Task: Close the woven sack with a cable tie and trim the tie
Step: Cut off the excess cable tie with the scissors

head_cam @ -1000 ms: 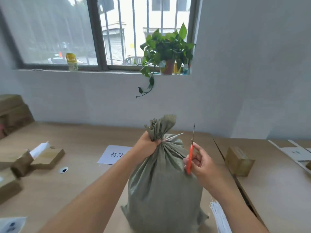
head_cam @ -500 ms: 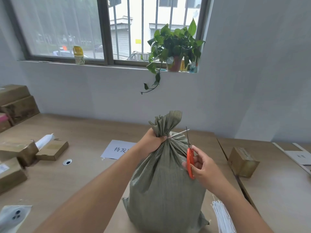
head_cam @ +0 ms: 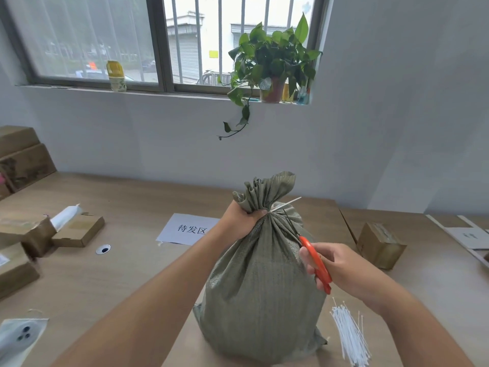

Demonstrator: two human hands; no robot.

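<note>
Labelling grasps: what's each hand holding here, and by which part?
Left hand grips the sack by its gathered neck, just under the cable tie. Right hand holds the scissors by their orange handles, blades pointing up toward the tie.

One grey-green woven sack [head_cam: 264, 282] standing on the wooden table [head_cam: 132, 274], one white cable tie [head_cam: 285, 203] at its neck, one pair of orange-handled scissors [head_cam: 316, 263] beside it, one bundle of white cable ties [head_cam: 349, 337] right of it, one white printed paper sheet [head_cam: 189, 229] behind it.

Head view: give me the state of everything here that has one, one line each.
Sack: upright on the table, neck gathered and tied.
Cable tie: cinched round the neck, tail untrimmed, sticking out right.
Scissors: blades point up toward the tie; open or closed unclear.
Left hand: grips the sack neck.
Right hand: holds the scissors.
Spare ties: loose bundle lying on the table.
</note>
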